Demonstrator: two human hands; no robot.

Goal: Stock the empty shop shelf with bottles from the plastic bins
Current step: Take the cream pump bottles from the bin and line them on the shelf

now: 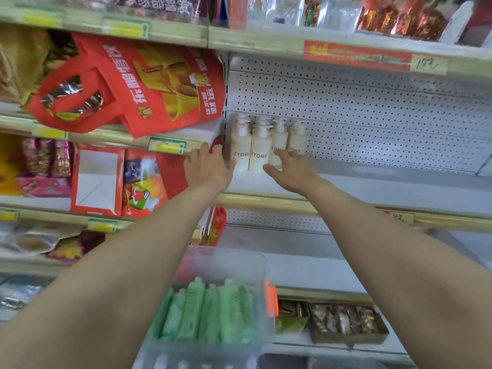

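Several cream pump bottles marked ZYOME stand in rows at the left end of a white shelf with a pegboard back. My left hand reaches to the left side of the leftmost bottle, fingers extended and touching it. My right hand reaches from the right with spread fingers against the lower part of the right-hand bottles. Neither hand grips anything. Below my arms, a clear plastic bin holds several green bottles lying side by side.
A red gift bag leans on the neighbouring shelf at the left, close to the bottles. Snack packs fill a tray at the lower right. Red price strips run along the shelf edge above. Another bin's rim shows at the bottom.
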